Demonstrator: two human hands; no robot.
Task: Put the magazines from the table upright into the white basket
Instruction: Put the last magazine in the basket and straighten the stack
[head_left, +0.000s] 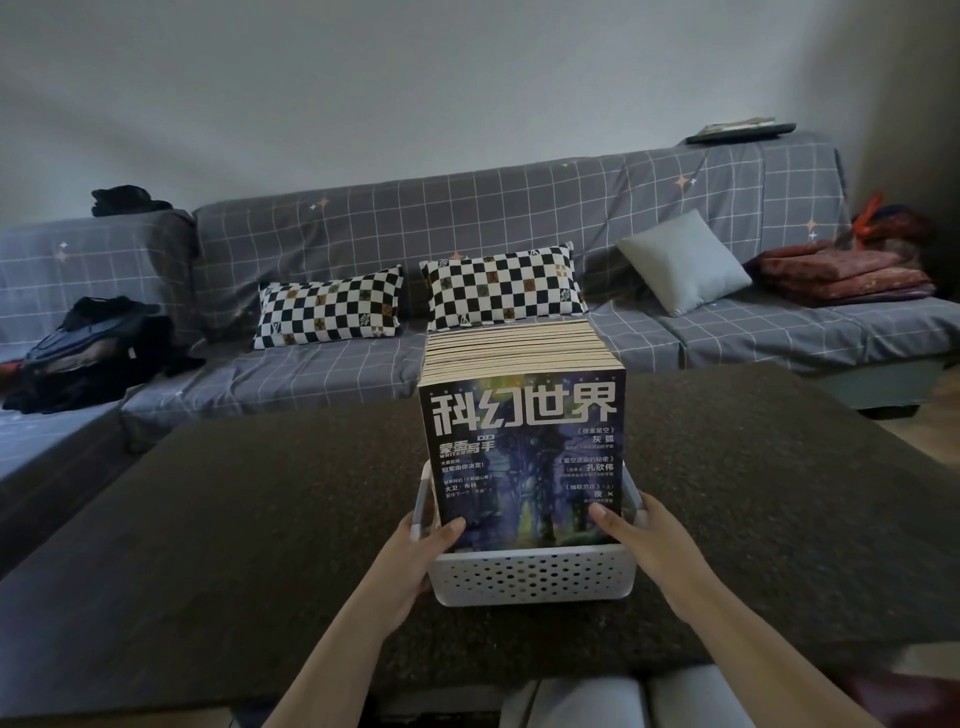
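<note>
I grip the magazines (524, 452) with both left hand (415, 558) and right hand (641, 538); the packed stack may tip the white basket (535, 577) forward

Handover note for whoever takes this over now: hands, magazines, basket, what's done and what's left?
Left hand: grips the near left corner of the white basket, thumb on the front magazine's cover.
Right hand: same grip on the right corner.
Magazines: a full row upright in the basket, which sits on the dark table.
Done: none seen lying on the table.
Left: release, perhaps square up the row.
</note>
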